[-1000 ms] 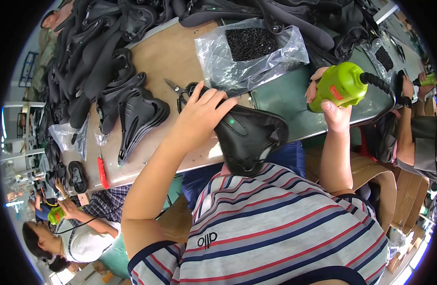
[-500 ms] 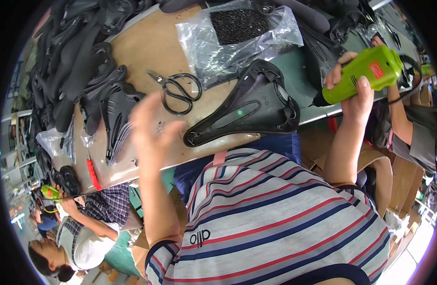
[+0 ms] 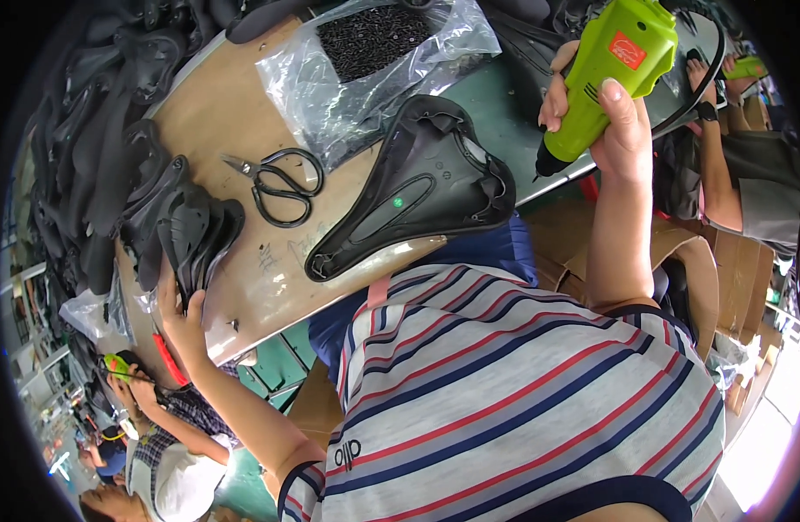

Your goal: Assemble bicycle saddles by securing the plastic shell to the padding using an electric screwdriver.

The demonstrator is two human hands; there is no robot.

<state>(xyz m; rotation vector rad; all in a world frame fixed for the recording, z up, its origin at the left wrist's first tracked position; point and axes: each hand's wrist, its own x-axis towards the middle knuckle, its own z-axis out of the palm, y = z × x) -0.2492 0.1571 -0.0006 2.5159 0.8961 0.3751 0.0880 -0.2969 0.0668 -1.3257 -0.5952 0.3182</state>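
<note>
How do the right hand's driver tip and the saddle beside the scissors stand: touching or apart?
Apart: the head view shows a strip of table between the driver tip and the saddle.

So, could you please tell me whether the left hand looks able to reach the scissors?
Probably yes: the scissors lie uncovered on the table, and nothing seems to block the way from the left hand at the black seat base.

Lime-green, thick plastic power screwdriver [image 3: 604, 65] with a black nose and red label: held up by the table [image 3: 252, 304]'s near edge, nose tipped down and left | Black, slotted plastic bike-seat bottoms [image 3: 184, 228]: bunched on the left part, narrow ends toward the near edge
</note>
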